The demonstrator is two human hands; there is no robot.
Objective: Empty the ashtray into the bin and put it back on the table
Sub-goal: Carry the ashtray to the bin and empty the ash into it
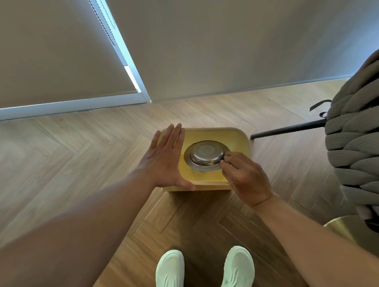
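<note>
A: Starting at the left of the frame, what is the left hand (166, 161) doing?

B: It lies flat and fully spread, palm down, on the left edge of the yellow bin (238, 138), holding nothing. It seems to steady the bin on the wood floor (75, 153).

A: And at centre?

B: The ashtray (204, 155) sits upside down over the bin's mouth, a thin metal dish. I judge it light, stiff and rather slick, unlikely to break but apt to clatter.

A: The grip?

B: The right hand (246, 176) pinches the ashtray's lower right rim between thumb and fingertips (225, 161), closed on it. The flat rim looks the best hold; the domed base offers nothing.

A: Far right?

B: A chunky grey knit chair (359, 134).
</note>
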